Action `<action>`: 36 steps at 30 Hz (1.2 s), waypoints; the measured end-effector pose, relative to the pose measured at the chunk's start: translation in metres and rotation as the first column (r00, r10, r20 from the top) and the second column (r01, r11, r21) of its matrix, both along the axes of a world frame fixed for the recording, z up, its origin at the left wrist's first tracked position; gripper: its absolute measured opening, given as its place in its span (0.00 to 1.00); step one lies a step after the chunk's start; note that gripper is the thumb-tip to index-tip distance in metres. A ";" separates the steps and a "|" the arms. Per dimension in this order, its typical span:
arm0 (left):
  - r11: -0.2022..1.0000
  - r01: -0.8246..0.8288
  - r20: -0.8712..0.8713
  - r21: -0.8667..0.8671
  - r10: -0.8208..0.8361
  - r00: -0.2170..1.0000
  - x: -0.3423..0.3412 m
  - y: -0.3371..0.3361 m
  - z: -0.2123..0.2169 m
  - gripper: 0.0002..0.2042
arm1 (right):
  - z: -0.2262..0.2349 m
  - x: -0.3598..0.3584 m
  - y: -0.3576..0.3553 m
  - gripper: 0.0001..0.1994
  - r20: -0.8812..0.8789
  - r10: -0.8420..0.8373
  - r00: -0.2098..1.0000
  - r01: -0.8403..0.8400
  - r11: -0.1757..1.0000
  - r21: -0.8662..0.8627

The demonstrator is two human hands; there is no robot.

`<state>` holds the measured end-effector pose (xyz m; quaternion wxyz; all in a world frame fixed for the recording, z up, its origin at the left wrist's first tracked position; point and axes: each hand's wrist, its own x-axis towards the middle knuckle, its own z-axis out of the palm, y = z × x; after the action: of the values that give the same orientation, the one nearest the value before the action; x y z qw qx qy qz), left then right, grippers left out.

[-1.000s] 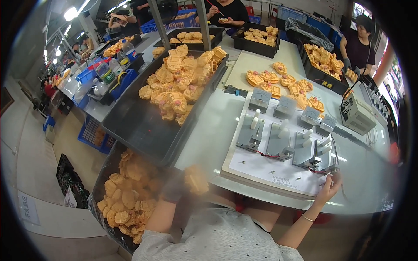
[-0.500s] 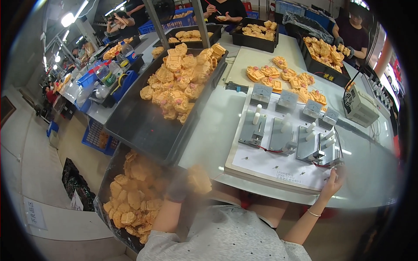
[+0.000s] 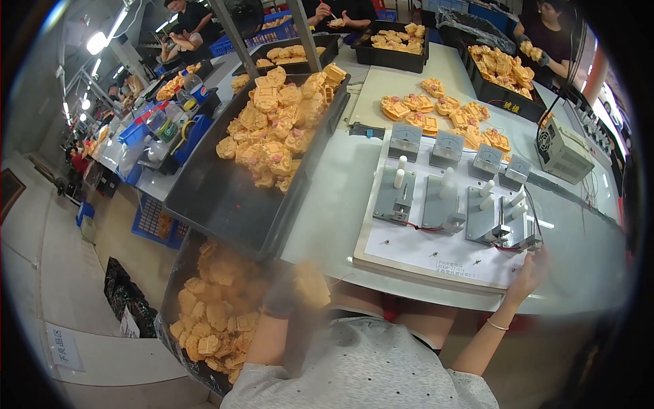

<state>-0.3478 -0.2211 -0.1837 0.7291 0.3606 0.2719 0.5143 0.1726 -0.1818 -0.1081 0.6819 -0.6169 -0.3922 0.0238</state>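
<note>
Orange-yellow moulded plastic, 1 piece (image 3: 310, 283), sits in the left hand (image 3: 289, 294), blurred, fingers closed around it just above the low bin (image 3: 178, 269) heaped with the same parts, below the table edge. From that hand the test board (image 3: 436, 255) lies up and to the right, its long side running across the table. The right hand (image 3: 528, 273) is far nearer it, fingertips resting on the board's right corner beside the grey fixtures (image 3: 501, 218); whether it grips anything I cannot tell. The piece looks lumpy and pale orange.
</note>
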 end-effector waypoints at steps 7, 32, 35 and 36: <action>0.995 0.004 -0.112 0.102 0.008 0.994 0.028 0.004 0.068 0.06 | -0.012 -0.008 -0.014 0.18 0.038 -0.068 0.997 0.059 0.978 0.201; 0.962 -0.274 -0.288 -0.002 0.262 0.921 0.059 0.023 0.130 0.28 | 0.061 -0.223 0.047 0.24 0.186 0.718 0.671 -0.686 0.696 -0.213; 0.928 -0.370 -0.102 0.039 0.372 0.923 0.063 0.030 0.128 0.26 | 0.053 -0.227 0.044 0.22 0.193 0.731 0.654 -0.719 0.680 -0.139; 0.929 -0.369 -0.102 0.041 0.371 0.923 0.060 0.033 0.121 0.26 | 0.049 -0.225 0.045 0.22 0.193 0.730 0.656 -0.719 0.682 -0.137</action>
<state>-0.2876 -0.1881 -0.0628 0.5995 0.3377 0.3687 0.6250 -0.0529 -0.1364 -0.0589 0.5499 -0.4243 -0.6815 0.2306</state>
